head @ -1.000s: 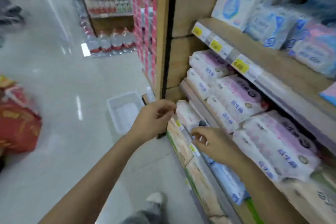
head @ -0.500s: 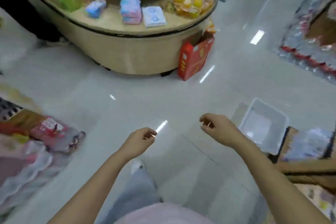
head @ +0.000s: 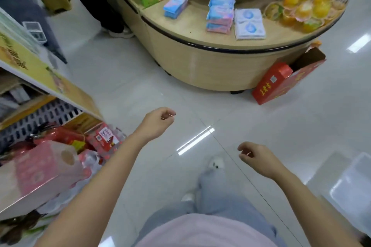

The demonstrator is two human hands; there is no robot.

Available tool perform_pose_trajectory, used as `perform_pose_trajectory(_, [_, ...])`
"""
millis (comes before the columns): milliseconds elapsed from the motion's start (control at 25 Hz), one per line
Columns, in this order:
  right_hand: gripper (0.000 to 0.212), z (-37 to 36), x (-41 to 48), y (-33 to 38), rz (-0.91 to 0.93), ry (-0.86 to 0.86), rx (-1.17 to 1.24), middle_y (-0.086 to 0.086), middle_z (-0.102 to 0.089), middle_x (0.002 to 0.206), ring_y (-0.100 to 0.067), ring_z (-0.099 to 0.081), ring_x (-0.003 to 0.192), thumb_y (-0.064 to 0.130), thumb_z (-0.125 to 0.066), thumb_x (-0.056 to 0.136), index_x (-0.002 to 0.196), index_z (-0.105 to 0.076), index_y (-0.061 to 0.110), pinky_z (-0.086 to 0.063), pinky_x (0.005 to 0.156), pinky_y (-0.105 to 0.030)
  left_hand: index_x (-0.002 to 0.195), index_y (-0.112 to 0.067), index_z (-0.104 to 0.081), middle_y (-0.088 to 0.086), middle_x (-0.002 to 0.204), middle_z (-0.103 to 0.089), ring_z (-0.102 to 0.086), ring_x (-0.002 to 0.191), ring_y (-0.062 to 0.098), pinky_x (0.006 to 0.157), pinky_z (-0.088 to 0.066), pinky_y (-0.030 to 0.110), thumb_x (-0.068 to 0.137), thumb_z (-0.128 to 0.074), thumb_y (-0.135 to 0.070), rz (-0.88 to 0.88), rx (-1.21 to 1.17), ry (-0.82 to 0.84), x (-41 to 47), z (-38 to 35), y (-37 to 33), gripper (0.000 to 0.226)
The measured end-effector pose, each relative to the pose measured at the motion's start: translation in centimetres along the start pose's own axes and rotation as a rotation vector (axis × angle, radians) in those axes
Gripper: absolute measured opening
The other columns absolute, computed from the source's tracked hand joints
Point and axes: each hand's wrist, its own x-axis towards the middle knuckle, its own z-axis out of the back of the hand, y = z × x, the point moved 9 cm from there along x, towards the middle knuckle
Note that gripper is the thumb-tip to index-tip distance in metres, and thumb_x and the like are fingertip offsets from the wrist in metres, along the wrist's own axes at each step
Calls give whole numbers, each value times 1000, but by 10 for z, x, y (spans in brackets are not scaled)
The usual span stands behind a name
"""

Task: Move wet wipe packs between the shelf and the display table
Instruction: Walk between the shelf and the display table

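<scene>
Fingers [head: 169,114] of our left hand [head: 157,122] hang loosely curled and hold nothing. Our right hand [head: 256,159] is likewise: thumb and forefinger lie near each other, but we see nothing pinched. Both hands hang over bare floor, well apart from any stock.

Wet wipe packs: a stack of blue-and-pink packs [head: 220,16] stands on the lower tier of the round display table [head: 200,62]. White packs [head: 249,24] with blue drops lie just beside it on the right. One more pack [head: 176,5] lies apart to the left. The shelf of wipes is not in view.

Around: orange jelly cups [head: 305,10] at the table's right end, a red carton [head: 285,80] leaning at its base, a clear bin [head: 351,184] on the floor at our right.

Judgement: we read this as an empty-handed transit leg toward the table, with a pick-up to follow. The next move calls for closing the floor gap, reaching over the dark rim and gripping the top of the stack without toppling the packs beneath.
</scene>
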Motion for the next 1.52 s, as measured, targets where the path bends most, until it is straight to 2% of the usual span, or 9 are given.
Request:
perform_pose_trajectory(280, [24, 66, 183, 48, 32, 93, -75, 1, -64, 99, -16, -58, 88, 21, -56, 91, 114, -62, 14, -43, 73, -24, 101, -26, -61, 2, 95, -64, -58, 83, 12, 63, -42, 20, 92, -56, -23, 78, -89, -50, 168, 56, -38, 11])
perform_pose_trajectory(400, [23, 119, 271, 107, 109, 91, -153, -2, -66, 101, -18, -57, 88, 19, -57, 91, 112, -63, 13, -38, 66, -19, 102, -27, -61, 3, 99, -64, -59, 88, 14, 67, -44, 18, 92, -55, -21, 176, -129, -51, 212, 70, -38, 13])
perform_pose_trajectory(720, [21, 227, 492, 300, 284, -28, -145, 0, -62, 96, -19, -57, 89, 15, -57, 90, 109, -63, 14, -39, 79, -25, 112, -17, -62, 5, 105, -64, -59, 93, 14, 73, -43, 12, 91, -55, -17, 306, -207, -36, 356, 152, -10, 22])
perform_pose_trajectory(840, [21, 225, 566, 329, 214, -36, -38, -5, -64, 95, -23, -60, 90, 15, -58, 89, 109, -63, 12, -39, 77, -25, 113, -16, -62, 3, 105, -62, -57, 93, 13, 68, -42, 9, 93, -52, -15, 289, -158, -22, 450, 208, -8, 22])
perform_pose_trajectory(1040, [19, 224, 643, 345, -48, -78, 166, -6, -67, 93, -23, -62, 83, 19, -58, 88, 107, -64, 15, -43, 61, -20, 122, -13, -54, -1, 99, -62, -59, 104, 23, 89, -46, 31, 91, -50, -13, 181, 26, 53, 609, 290, -67, 31])
perform_pose_trajectory(1120, [24, 227, 663, 343, -140, -100, 251, -8, -68, 97, -22, -62, 89, 20, -59, 87, 110, -63, 14, -44, 68, -24, 124, -12, -52, -2, 90, -60, -60, 100, 25, 87, -45, 32, 90, -53, -13, 126, 64, 69, 668, 301, -95, 34])
perform_pose_trajectory(1280, [33, 231, 701, 331, -289, -118, 401, 0, -61, 90, -18, -55, 85, 20, -61, 88, 120, -55, 14, -38, 62, -21, 126, -8, -51, 10, 113, -62, -59, 105, 27, 86, -44, 31, 88, -60, -23, 58, 146, 182, 743, 268, -138, 42])
perform_pose_trajectory(1400, [38, 230, 730, 322, -367, -133, 573, -2, -59, 95, -16, -54, 82, 26, -61, 89, 123, -49, 17, -39, 59, -13, 105, -13, -59, 1, 98, -63, -62, 92, 18, 72, -48, 27, 76, -75, -42, 128, 103, 280, 765, 226, -137, 44])
perform_pose_trajectory(1520, [41, 217, 744, 315, -457, -125, 835, -7, -57, 101, -14, -55, 70, 28, -60, 91, 125, -44, 11, -42, 60, -22, 93, -17, -55, -1, 94, -66, -64, 86, 18, 76, -53, 34, 54, -84, -54, 171, 153, 256, 772, 203, -122, 61])
